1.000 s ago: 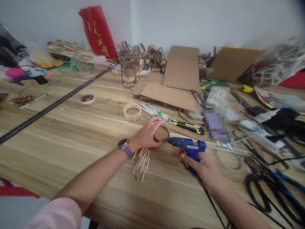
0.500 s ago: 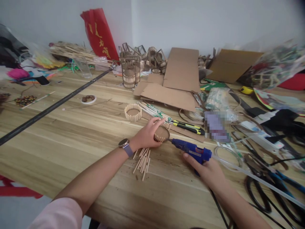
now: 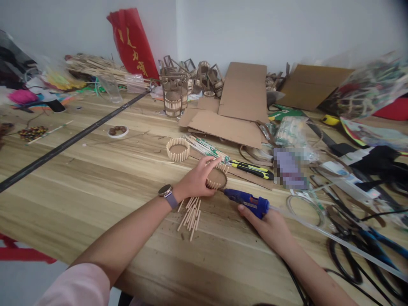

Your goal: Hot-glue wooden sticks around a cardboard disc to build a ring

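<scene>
My left hand (image 3: 198, 177) is closed around the far-left side of a small round cardboard basket (image 3: 218, 176) edged with short wooden sticks. Part of its stick wall is hidden behind my fingers. In my right hand (image 3: 267, 227) is a blue hot glue gun (image 3: 246, 201), its nozzle close to the basket's near right rim; whether it touches I cannot tell. A long clear glue stick trails from the gun's back end. Loose short wooden sticks (image 3: 190, 216) lie in a pile just below my left hand. A second round stick basket (image 3: 178, 150) stands farther back.
Behind the hands lie a yellow-black utility knife (image 3: 250, 168), packaged sticks (image 3: 207, 148) and cardboard sheets (image 3: 228, 127). To the right are scissors (image 3: 346, 255), a power strip (image 3: 349, 180) and cables. A black strip (image 3: 76, 138) crosses the table at left, near a dish of brown beads (image 3: 117, 131).
My right hand has moved left and slightly up with the glue gun, bringing the nozzle along the basket's near edge. My left hand and the basket stay in place.
</scene>
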Available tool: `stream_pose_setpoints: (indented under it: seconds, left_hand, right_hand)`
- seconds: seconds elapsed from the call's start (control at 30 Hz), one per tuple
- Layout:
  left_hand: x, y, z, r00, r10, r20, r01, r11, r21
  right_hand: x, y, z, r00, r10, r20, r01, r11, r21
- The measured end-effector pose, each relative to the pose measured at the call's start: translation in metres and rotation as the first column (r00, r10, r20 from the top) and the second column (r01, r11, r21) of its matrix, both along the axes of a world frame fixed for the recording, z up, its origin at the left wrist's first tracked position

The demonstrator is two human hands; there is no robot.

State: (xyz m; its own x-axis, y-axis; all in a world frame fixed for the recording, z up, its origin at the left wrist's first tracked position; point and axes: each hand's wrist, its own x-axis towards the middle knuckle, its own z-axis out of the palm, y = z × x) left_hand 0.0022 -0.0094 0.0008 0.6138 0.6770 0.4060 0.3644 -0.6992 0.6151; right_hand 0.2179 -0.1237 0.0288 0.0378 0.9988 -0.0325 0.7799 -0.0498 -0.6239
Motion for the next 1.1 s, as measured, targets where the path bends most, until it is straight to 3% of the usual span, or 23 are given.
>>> stream_pose_setpoints:
  seconds: [1.1]
  left_hand:
    - [-0.0005, -0.0007, 0.0019, 1.000, 0.006, -0.020, -0.006, 1.000, -0.005]
  right_hand:
    - [-0.0027, 0.0002, -0.0012, 0.999, -0.026, 0.045, 0.026, 1.000, 0.007]
